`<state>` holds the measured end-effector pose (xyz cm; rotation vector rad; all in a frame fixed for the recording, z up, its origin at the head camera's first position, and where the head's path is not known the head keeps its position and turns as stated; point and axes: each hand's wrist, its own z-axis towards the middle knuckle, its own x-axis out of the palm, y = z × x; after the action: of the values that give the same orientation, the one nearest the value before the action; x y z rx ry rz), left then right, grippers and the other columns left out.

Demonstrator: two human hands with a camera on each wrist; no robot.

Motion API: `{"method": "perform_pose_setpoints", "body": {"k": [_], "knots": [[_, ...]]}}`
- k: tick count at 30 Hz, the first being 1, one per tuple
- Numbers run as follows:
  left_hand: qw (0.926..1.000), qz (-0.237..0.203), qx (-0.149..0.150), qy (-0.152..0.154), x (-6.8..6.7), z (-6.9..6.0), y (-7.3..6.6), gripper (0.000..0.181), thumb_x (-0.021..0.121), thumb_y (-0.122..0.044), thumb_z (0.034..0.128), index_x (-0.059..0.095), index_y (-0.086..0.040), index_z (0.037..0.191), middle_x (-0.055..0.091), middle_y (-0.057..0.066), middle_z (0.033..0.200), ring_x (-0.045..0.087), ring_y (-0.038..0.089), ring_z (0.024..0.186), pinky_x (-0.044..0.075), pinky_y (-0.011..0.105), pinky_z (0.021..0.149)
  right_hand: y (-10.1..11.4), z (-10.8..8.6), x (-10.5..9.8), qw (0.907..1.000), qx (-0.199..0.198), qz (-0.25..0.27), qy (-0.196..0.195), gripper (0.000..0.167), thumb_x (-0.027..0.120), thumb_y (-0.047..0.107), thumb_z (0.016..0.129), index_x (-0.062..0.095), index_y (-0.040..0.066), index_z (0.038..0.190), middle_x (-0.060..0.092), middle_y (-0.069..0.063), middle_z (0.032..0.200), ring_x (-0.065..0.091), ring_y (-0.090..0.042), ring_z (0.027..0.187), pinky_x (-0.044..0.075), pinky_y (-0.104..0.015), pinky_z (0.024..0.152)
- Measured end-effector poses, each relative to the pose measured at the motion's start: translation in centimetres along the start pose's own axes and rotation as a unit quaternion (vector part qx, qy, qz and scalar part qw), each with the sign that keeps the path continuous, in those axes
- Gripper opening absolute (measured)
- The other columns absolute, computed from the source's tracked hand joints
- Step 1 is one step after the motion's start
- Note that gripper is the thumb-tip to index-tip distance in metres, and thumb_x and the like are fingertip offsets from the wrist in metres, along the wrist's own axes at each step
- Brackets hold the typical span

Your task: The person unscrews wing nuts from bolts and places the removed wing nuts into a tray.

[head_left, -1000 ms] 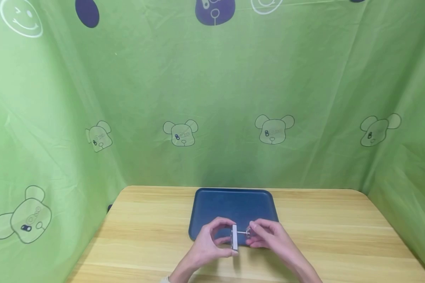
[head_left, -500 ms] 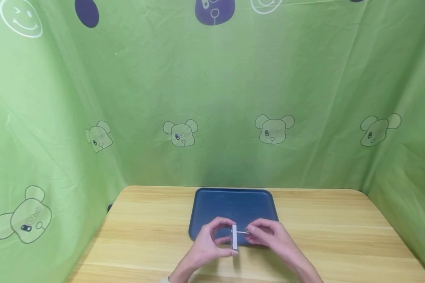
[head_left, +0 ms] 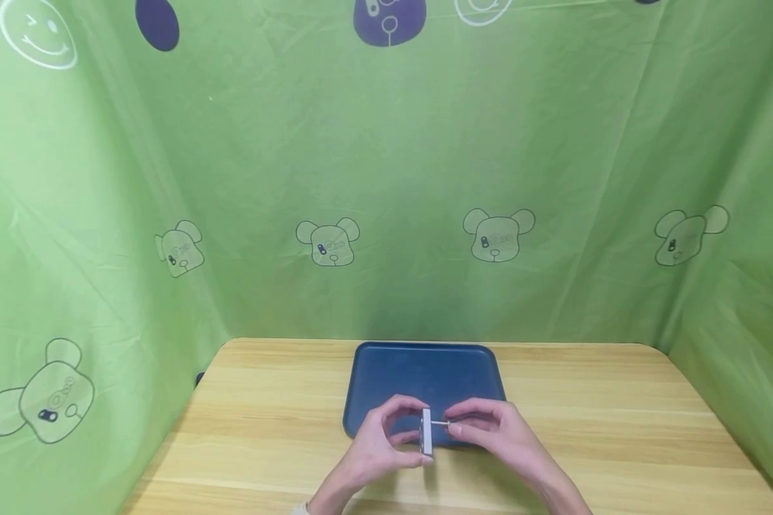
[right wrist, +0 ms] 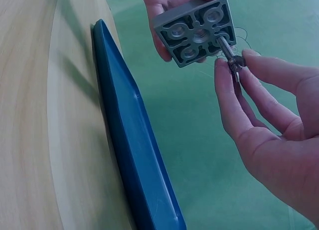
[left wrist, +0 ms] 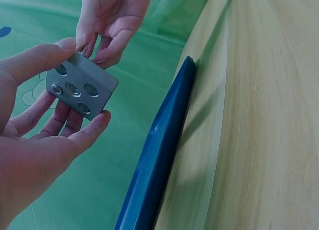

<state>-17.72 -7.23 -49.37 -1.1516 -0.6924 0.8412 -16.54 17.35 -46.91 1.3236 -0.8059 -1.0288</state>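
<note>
My left hand [head_left: 376, 445] holds a grey square block [left wrist: 82, 85] by its edges, thumb on one side and fingers on the opposite side. Several round holes show on the face in the left wrist view; the ribbed back [right wrist: 192, 40] appears in the right wrist view. From a corner hole of that back a threaded screw [right wrist: 227, 48] sticks out. My right hand [head_left: 505, 433] has its thumb and fingertips at a small metal piece, seemingly a wing nut [right wrist: 236, 63], on the screw's outer end. The fingers partly cover it. Both hands are raised above the table.
Behind and below the hands, a dark blue tray [head_left: 425, 372] lies on the light wooden table [head_left: 277, 408]. A green curtain [head_left: 399, 157] with printed bear heads hangs behind the table and along both sides.
The right thumb and fingers have shifted around the metal piece, closing in and then parting slightly. Block and left hand stay in place.
</note>
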Motion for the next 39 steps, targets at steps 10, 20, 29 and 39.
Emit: {"method": "perform_pose_setpoints", "body": {"k": [10, 20, 29, 39], "knots": [[1.0000, -0.006, -0.001, 0.003, 0.04, 0.03, -0.04, 0.067, 0.084, 0.014, 0.0681, 0.058, 0.006, 0.129, 0.058, 0.013, 0.131, 0.050, 0.047, 0.129, 0.055, 0.047, 0.106, -0.20, 0.06, 0.37, 1.0000, 0.004, 0.000, -0.006, 0.035, 0.077, 0.006, 0.089, 0.065, -0.010, 0.119, 0.064, -0.032, 0.120, 0.072, -0.025, 0.106, 0.063, -0.032, 0.092], [1.0000, -0.005, -0.002, 0.003, 0.00, 0.06, -0.10, 0.068, 0.084, 0.014, 0.0686, 0.056, 0.009, 0.130, 0.058, 0.014, 0.132, 0.051, 0.045, 0.130, 0.056, 0.046, 0.106, -0.15, 0.01, 0.71, 0.9997, -0.021, -0.004, -0.015, 0.032, 0.077, 0.003, 0.089, 0.066, -0.010, 0.116, 0.065, -0.033, 0.118, 0.072, -0.024, 0.103, 0.064, -0.030, 0.090], [1.0000, -0.003, 0.000, -0.003, -0.01, -0.02, -0.13, 0.067, 0.083, 0.015, 0.0676, 0.058, 0.005, 0.129, 0.058, 0.014, 0.132, 0.054, 0.040, 0.128, 0.056, 0.047, 0.106, -0.42, 0.24, 0.42, 0.9992, 0.003, 0.035, -0.018, 0.034, 0.065, 0.009, 0.100, 0.059, -0.017, 0.121, 0.062, -0.035, 0.119, 0.072, -0.029, 0.102, 0.064, -0.043, 0.091], [1.0000, 0.004, 0.003, 0.000, 0.04, 0.04, -0.06, 0.067, 0.083, 0.015, 0.0682, 0.058, 0.005, 0.130, 0.058, 0.014, 0.132, 0.056, 0.035, 0.126, 0.056, 0.047, 0.105, -0.11, 0.15, 0.27, 0.9932, 0.086, 0.075, -0.023, 0.048, 0.053, 0.027, 0.108, 0.056, -0.019, 0.120, 0.069, -0.023, 0.103, 0.075, -0.029, 0.083, 0.067, -0.046, 0.080]]}}
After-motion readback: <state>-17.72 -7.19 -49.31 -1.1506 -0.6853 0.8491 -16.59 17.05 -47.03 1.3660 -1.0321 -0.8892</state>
